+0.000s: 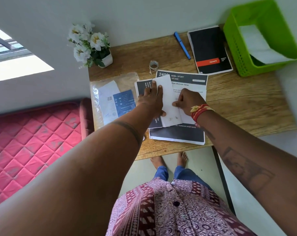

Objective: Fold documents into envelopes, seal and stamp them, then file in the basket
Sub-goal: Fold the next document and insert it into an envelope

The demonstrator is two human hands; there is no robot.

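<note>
A folded white document (168,101) lies on top of a printed sheet with black bands (188,80) in the middle of the wooden desk (246,106). My left hand (152,97) presses flat on the folded paper's left side, fingers stretched toward its far edge. My right hand (188,103) pinches the paper's right part between thumb and fingers. Another printed sheet (176,133) lies underneath, nearer to me. A clear plastic pack of envelopes (113,99) rests at the left. The green basket (238,53) stands at the far right with white paper (258,45) inside.
A small tape roll (153,65) stands behind the papers. A blue pen (182,45) and a black notebook (209,50) lie at the back. A pot of white flowers (91,45) fills the far left corner. A pink mattress (33,138) lies left of the desk.
</note>
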